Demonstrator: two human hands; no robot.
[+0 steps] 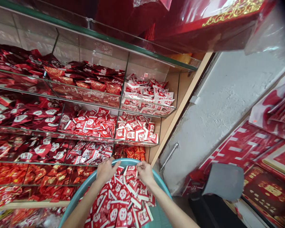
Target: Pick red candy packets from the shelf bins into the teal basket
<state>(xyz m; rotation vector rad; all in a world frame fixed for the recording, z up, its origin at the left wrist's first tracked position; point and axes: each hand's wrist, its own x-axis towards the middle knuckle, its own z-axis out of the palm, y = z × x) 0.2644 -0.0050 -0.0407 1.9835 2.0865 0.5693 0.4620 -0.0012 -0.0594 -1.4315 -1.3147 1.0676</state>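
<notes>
Teal basin (165, 186) is being held up against the front edge of a glass-shelved rack (142, 50). It is heaped with small red-and-white sachets (123, 202), too many and too overlapped to count. Each sachet is showing a round white emblem with a red character; the print is too small to read.

Left hand (106, 170) is resting at the basin's far rim, fingers curled together over the rim and the topmost sachets; whether it is pinching one, cannot tell. Right hand (145, 172) is lying just beside it on the pile, fingertips closing on the edge of one sachet (131, 171) at the far side of the heap.

The rack is showing five glass tiers, each split by upright panes into bins. Right-hand bins are carrying white-and-red packets (148, 95) on the upper tier and similar red-and-white sachets (135, 129) on the tier below; bins to the left are carrying darker red packets (85, 77). Counts not possible.

A red box with gold lettering (235, 8), unreadable, is sitting on top of the rack at its right end. Red framed panels (270, 190) are leaning at the right wall.
</notes>
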